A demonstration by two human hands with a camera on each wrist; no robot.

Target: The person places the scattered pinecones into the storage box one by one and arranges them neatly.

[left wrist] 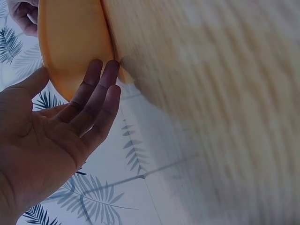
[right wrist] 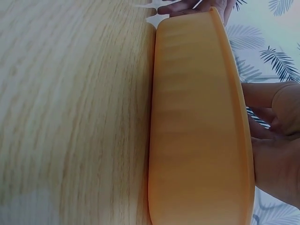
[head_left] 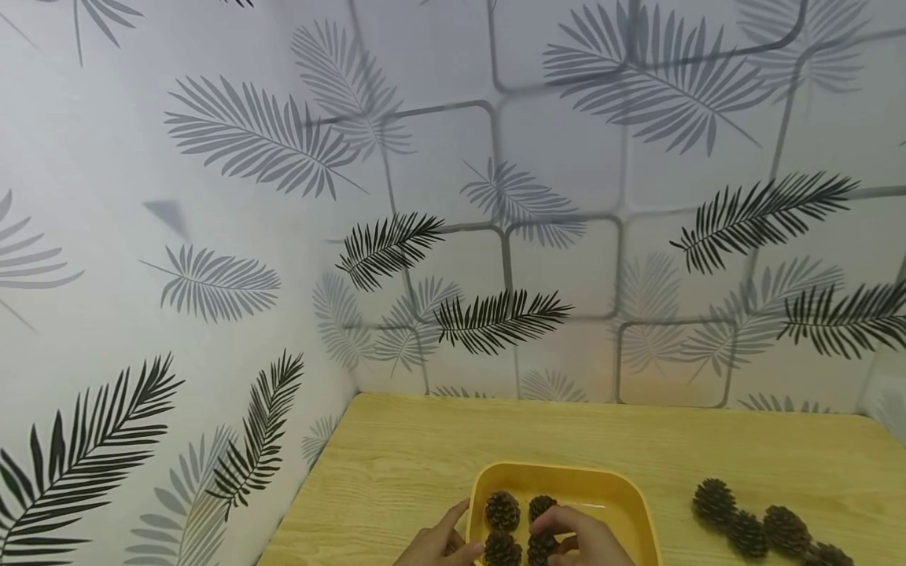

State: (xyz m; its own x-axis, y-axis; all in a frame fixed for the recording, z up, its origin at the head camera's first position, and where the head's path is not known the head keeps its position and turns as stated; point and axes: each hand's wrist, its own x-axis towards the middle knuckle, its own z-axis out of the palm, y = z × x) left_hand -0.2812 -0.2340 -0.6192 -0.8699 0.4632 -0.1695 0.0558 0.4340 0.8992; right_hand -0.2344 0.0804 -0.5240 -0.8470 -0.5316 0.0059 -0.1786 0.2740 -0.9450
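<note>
A yellow plastic tub point(head_left: 623, 503) stands on the wooden table and holds several brown pine cones, among them one point(head_left: 502, 511) at its left end. My left hand point(head_left: 442, 544) holds the tub's left end, thumb at the rim and fingers along the outer wall; the left wrist view shows this hand point(left wrist: 61, 122) from the palm side. Inside the tub, my right hand point(head_left: 583, 538) bends its fingers over a pine cone point(head_left: 541, 548) in the nearer row, with another cone point(head_left: 542, 505) just beyond. In the right wrist view the tub wall hides the right fingertips.
Right of the tub, several more pine cones point(head_left: 748, 534) lie in a slanting row on the table point(head_left: 425, 440). Behind and to the left rise pale walls point(head_left: 566, 157) patterned with leaves.
</note>
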